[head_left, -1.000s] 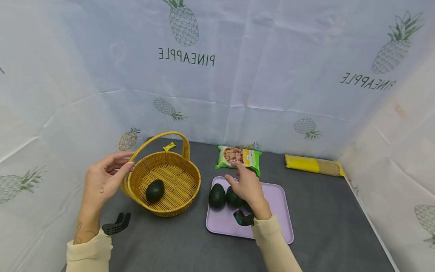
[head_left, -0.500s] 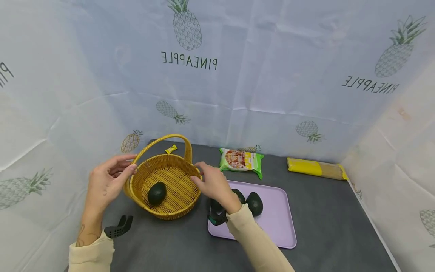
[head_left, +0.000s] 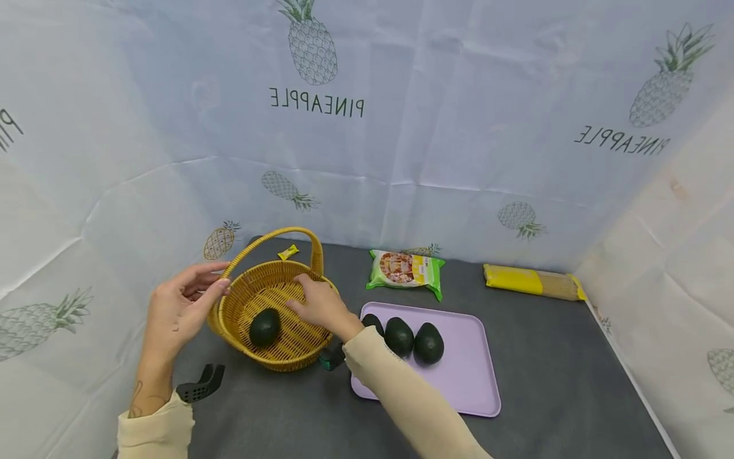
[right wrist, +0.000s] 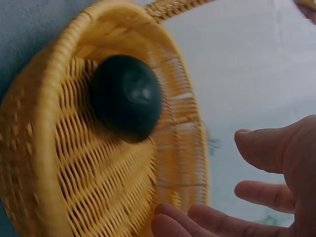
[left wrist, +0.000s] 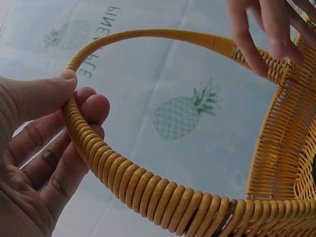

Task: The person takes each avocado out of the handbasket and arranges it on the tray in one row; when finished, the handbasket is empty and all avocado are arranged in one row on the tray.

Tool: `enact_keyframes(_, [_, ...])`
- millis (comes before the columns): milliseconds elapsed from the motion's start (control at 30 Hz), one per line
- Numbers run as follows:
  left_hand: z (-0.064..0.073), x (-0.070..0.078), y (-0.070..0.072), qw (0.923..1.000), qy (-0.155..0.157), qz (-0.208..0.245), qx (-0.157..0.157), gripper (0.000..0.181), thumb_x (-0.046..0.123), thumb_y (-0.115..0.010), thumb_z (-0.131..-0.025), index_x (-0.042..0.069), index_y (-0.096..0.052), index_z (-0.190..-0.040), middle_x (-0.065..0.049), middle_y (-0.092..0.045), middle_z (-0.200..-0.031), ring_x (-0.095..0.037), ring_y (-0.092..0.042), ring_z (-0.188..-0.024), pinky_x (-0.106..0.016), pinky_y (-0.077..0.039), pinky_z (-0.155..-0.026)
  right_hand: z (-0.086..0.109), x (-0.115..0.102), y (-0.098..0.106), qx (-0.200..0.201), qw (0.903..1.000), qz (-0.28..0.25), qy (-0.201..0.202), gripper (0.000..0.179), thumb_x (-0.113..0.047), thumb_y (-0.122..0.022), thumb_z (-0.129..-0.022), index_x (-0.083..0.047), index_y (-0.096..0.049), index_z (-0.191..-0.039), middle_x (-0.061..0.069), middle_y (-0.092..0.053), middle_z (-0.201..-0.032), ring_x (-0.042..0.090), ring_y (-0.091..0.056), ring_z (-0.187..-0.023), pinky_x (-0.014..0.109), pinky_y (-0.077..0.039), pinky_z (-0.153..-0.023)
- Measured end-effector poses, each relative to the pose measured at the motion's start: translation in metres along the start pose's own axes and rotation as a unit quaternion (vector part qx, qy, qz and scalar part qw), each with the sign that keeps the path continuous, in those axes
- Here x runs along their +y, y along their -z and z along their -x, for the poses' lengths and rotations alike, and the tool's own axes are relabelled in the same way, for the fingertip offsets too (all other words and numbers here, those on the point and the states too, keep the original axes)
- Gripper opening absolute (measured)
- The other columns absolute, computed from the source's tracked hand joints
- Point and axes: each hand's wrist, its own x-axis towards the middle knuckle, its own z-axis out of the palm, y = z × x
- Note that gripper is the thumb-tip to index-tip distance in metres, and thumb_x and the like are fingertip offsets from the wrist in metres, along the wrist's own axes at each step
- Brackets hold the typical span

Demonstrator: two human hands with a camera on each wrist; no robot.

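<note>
My left hand (head_left: 182, 310) pinches the handle (left wrist: 163, 202) of a yellow wicker basket (head_left: 281, 364) between thumb and fingers, on the basket's left side. Inside the basket lies one dark green avocado (head_left: 265, 327), seen close in the right wrist view too. My right hand (head_left: 322, 306) hovers over the basket's right part, fingers spread and nothing in them, apart from the avocado. To the right, a lilac tray (head_left: 464, 357) bears three more avocados (head_left: 428, 344) in a row; my right sleeve partly covers the leftmost.
A green-edged food packet (head_left: 404, 270) lies behind the tray. A yellow packet of what looks like noodles (head_left: 533, 282) is at the back right. A small yellow wrapped sweet (head_left: 288, 252) lies behind the basket. Pineapple-printed cloth walls surround the grey table (head_left: 550, 370).
My right hand has moved left from above the tray to over the basket, uncovering the tray's avocados. My left hand keeps its grip on the handle.
</note>
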Motion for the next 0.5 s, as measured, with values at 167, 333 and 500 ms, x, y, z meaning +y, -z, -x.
enact_keyframes(167, [0.002,-0.001,0.000,0.9998,-0.005,0.018,0.004,0.035,-0.007,-0.073,-0.088,0.006,-0.073,-0.120,0.017,-0.073,-0.086,0.004,-0.068,-0.074,-0.011,-0.049,-0.061,-0.008,-0.006,-0.024,-0.028,0.9991,-0.012,-0.030,0.055,-0.042,-0.062,-0.101,-0.016,-0.048,-0.147,0.006,-0.072,-0.100,0.013,-0.066,-0.076,0.027,-0.053,-0.071])
enact_keyframes(333, [0.002,-0.001,-0.001,0.9999,0.001,0.014,0.001,0.036,-0.007,-0.074,-0.087,0.006,-0.073,-0.121,0.019,-0.072,-0.086,0.004,-0.068,-0.074,-0.011,-0.049,-0.062,-0.010,-0.011,-0.037,-0.057,0.9970,-0.016,-0.050,0.054,-0.043,-0.062,-0.100,-0.019,-0.050,-0.147,0.009,-0.068,-0.129,0.018,-0.067,-0.111,0.032,-0.055,-0.091])
enact_keyframes(500, [0.000,-0.001,-0.002,0.9999,0.004,0.011,0.001,0.036,-0.006,-0.074,-0.088,0.008,-0.073,-0.121,0.017,-0.072,-0.086,0.004,-0.068,-0.074,-0.011,-0.049,-0.063,-0.015,-0.017,-0.045,-0.081,0.9952,-0.006,-0.054,0.056,-0.044,-0.063,-0.099,-0.018,-0.051,-0.147,0.005,-0.065,-0.134,0.016,-0.064,-0.119,0.031,-0.054,-0.097])
